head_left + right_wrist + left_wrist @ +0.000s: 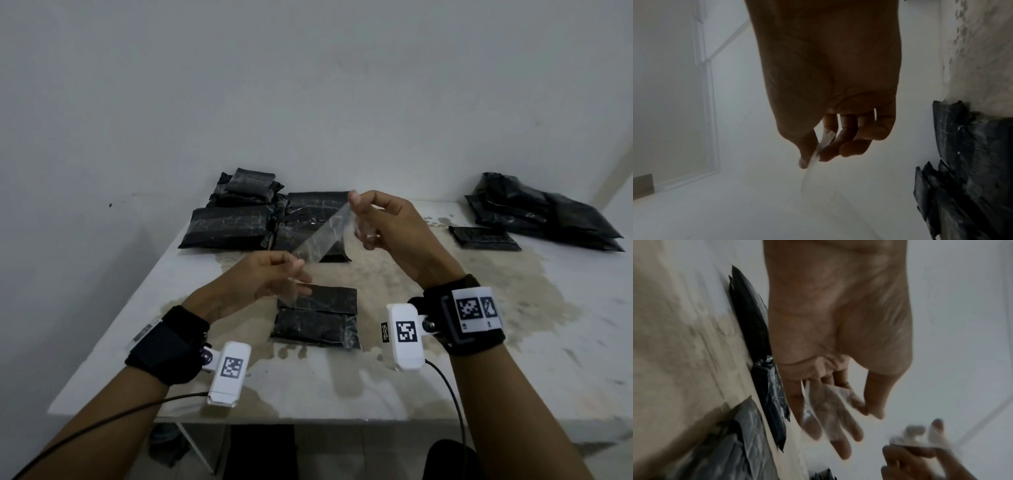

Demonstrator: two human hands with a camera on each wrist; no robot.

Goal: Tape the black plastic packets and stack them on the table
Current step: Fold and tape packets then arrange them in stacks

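A strip of clear tape (pixel 322 234) stretches in the air between both hands above the white table (pixel 445 377). My right hand (pixel 380 222) pinches its upper end between thumb and forefinger (pixel 812 155). My left hand (pixel 274 274) pinches the lower end, the tape (pixel 818 410) lying across its fingers. Below them a black plastic packet (pixel 317 317) lies flat on the table with clear tape on it. A stack of black packets (pixel 260 212) sits at the back left. Another heap of black packets (pixel 544 212) lies at the back right, with one small packet (pixel 483 238) in front of it.
The tabletop is stained brown around the middle. A white wall stands close behind the table. Cables run from both wrist cameras off the near edge. Dark objects and a table leg (pixel 198 445) show under the table.
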